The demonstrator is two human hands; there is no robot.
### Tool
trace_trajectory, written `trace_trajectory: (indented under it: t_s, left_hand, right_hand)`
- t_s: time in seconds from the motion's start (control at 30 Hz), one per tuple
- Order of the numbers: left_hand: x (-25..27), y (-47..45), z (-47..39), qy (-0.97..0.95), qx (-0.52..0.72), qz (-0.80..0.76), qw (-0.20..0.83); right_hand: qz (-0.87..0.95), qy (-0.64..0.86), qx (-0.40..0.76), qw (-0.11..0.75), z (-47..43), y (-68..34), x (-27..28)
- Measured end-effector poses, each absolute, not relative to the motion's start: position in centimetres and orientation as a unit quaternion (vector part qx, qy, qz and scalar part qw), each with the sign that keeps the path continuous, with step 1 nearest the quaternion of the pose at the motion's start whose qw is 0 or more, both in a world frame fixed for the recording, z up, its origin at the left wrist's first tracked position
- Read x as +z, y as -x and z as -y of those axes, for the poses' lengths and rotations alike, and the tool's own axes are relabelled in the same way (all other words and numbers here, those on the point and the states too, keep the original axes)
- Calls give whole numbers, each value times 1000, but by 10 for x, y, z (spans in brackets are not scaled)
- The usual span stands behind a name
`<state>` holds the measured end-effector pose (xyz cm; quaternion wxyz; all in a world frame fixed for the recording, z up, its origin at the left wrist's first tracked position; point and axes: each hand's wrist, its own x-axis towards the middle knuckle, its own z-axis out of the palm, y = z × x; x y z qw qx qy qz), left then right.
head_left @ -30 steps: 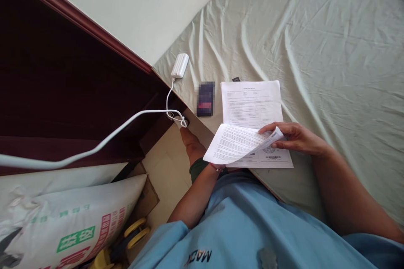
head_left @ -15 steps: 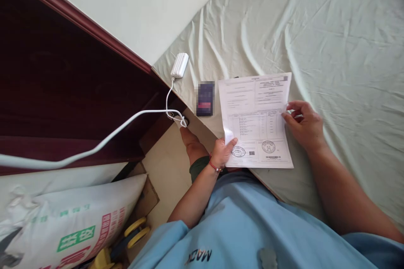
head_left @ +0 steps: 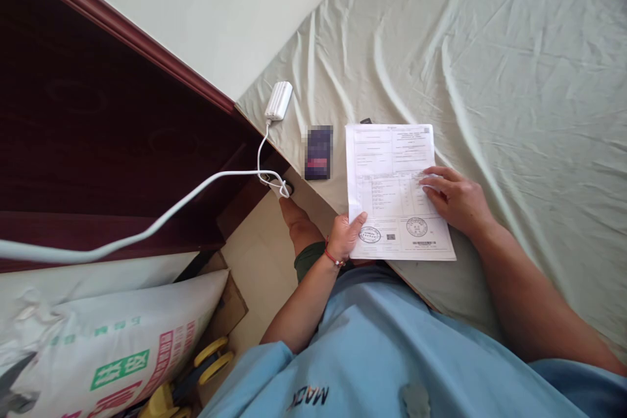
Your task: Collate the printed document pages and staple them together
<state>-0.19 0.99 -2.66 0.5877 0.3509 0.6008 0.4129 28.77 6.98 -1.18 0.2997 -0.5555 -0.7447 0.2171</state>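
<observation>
My left hand point(head_left: 345, 236) pinches the lower left edge of a printed paper document point(head_left: 379, 192), thumb on top and the other fingers underneath. The sheet carries a table, two round stamps, a small square code and a barcode. My right hand point(head_left: 458, 199) rests over the paper's right edge with its fingers extended and a little apart, tips on the printed side. The upper part of the document lies over the bed sheet, and its lower edge is close to my body. Just left of the paper is a dark, blurred-out rectangular object point(head_left: 318, 153).
A pale green sheet point(head_left: 529, 78) covers the bed. A white power-bank-like block point(head_left: 279, 101) lies at its corner, with a white cable point(head_left: 161, 222) running left. Dark wooden furniture point(head_left: 98, 111) stands at left, above a printed white sack point(head_left: 122, 333). A small dark item point(head_left: 366, 121) peeks out behind the paper.
My right hand has shifted left from beside the paper onto its right part, fingers straightening. The paper's upper part has come down flatter; my left hand keeps its hold.
</observation>
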Motion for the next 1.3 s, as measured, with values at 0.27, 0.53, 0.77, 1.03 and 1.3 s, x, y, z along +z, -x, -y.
trace_trajectory:
  t_s: [0.27,0.53,0.77,1.03,1.3]
  left_hand:
    - [-23,-1,-12,-323,447,-596,584]
    - [-23,-1,-13,-337,430,-599,585]
    - [-26,1,-12,-345,425,-603,580]
    - [-26,2,-13,-356,420,-607,573]
    - [-25,3,-13,-369,410,-609,569]
  right_hand:
    - [752,552,202,300,-72,-290,-16]
    - [743,555,220,302,-72,-291,-14]
    - [740,556,229,302,-72,-291,-12]
    - [738,554,237,304,-72,-291,-12]
    - [740,555,232,300,-73,-292,-14]
